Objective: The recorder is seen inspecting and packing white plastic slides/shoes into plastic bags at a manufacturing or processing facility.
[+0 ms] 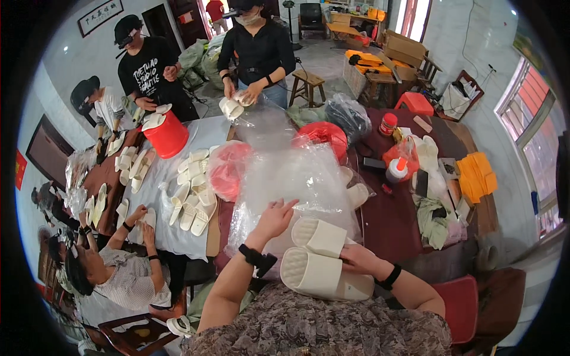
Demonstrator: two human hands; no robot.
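Slippers [309,270] were held at 5 o'clock, below bags [291,187] laid out at the centre.
The pair was grasped near the heels by the fingers of the right hand [361,261], apparently so that both could be managed one-handed, with the toes turned toward 9 o'clock. The fingers of the left hand [273,221], at 6 o'clock, were released and spread over the near part of the clear bags; whether the plastic was touched could not be told. The bags were spread flat on the bench [386,225], presumably for easy reach. At 9 o'clock, red plastic [230,171] was bunched beside them, with other slippers [199,210] grouped beyond. A bottle [396,172] was stood at 3 o'clock, perhaps out of the hands' way.
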